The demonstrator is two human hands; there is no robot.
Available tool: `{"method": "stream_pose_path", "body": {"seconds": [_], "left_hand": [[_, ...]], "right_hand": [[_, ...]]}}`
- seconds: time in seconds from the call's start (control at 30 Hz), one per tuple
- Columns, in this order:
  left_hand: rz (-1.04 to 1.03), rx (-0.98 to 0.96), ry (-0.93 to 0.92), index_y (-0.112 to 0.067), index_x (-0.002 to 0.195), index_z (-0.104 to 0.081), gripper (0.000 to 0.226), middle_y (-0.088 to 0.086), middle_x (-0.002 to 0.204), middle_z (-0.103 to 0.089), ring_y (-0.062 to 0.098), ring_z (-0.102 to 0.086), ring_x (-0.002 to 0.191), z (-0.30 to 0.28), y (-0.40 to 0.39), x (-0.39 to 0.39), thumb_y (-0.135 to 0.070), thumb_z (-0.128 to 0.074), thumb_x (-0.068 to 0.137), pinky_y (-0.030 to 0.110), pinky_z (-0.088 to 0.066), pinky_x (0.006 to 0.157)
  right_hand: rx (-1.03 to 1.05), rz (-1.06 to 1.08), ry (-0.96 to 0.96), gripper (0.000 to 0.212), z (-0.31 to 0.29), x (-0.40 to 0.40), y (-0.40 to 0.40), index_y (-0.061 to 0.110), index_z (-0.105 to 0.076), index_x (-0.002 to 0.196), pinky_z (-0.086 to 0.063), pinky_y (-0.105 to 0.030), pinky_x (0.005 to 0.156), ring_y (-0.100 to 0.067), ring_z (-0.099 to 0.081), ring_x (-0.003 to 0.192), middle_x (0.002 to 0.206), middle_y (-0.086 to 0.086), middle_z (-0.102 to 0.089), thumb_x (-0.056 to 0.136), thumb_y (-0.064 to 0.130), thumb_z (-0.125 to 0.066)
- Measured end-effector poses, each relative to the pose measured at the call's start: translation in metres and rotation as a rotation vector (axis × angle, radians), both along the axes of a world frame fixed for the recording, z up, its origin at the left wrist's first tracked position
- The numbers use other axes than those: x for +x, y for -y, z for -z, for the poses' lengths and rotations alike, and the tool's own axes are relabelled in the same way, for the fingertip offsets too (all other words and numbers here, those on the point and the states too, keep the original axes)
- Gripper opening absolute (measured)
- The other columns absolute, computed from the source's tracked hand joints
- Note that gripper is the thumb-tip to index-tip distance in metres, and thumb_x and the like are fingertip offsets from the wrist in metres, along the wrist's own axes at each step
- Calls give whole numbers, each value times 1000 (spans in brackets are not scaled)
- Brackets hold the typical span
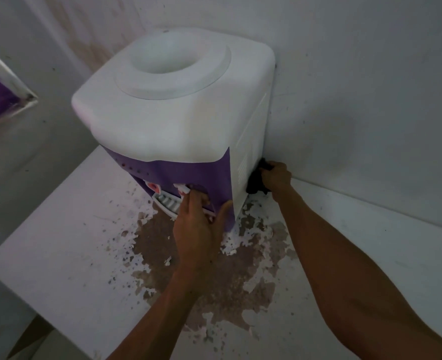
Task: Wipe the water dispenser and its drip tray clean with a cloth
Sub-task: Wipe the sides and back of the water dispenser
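- Dispenser (178, 120) stands on white surface (59, 229), in wall corner.
- Right hand (275, 176) grips dark cloth (256, 184) against dispenser's lower right side.
- Left hand (199, 229) clasps front lower corner, fingers curled over drip tray (166, 202).

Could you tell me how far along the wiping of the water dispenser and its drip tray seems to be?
Done: cannot be judged; the dispenser top looks white. In hand: the right hand presses a dark cloth low on the dispenser's right side, while the left hand steadies the front at the taps. Left: the drip tray, with no cloth on it.
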State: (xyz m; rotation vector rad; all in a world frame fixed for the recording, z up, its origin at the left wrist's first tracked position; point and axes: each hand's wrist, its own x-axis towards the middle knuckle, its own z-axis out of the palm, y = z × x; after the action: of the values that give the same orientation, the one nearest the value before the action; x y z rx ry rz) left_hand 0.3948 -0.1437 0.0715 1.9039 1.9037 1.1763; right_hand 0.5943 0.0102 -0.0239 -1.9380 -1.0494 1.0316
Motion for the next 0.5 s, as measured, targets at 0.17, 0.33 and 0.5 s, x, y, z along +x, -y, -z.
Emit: {"method": "stream_pose_path", "body": {"seconds": [0.17,0.33,0.5], "left_hand": [[6,-5,15,-9,96,-60,39,1,89,-64,14,-54,64,-3,2,0,-41,-80,85,18,-38,59],[-2,-8,4,-10,95,-59,40,3,87,-63,17,-55,66,-3,2,0,-45,-77,86,26,-40,61],[11,-8,-9,-10,94,-58,41,5,87,-64,21,-58,69,-2,0,-1,-45,-78,85,30,-44,61]], "right_hand": [[84,76,-278,38,-17,8,7,8,-64,132,-52,-46,102,-32,-63,114,128,-16,-66,95,6,-63],[373,102,-384,28,-71,6,21,16,-70,118,-58,-45,93,-23,-68,104,111,-6,-72,91,11,-66],[549,51,-215,26,-91,-14,49,18,-65,115,-54,-44,97,-16,-64,107,112,2,-69,90,8,-64]]}}
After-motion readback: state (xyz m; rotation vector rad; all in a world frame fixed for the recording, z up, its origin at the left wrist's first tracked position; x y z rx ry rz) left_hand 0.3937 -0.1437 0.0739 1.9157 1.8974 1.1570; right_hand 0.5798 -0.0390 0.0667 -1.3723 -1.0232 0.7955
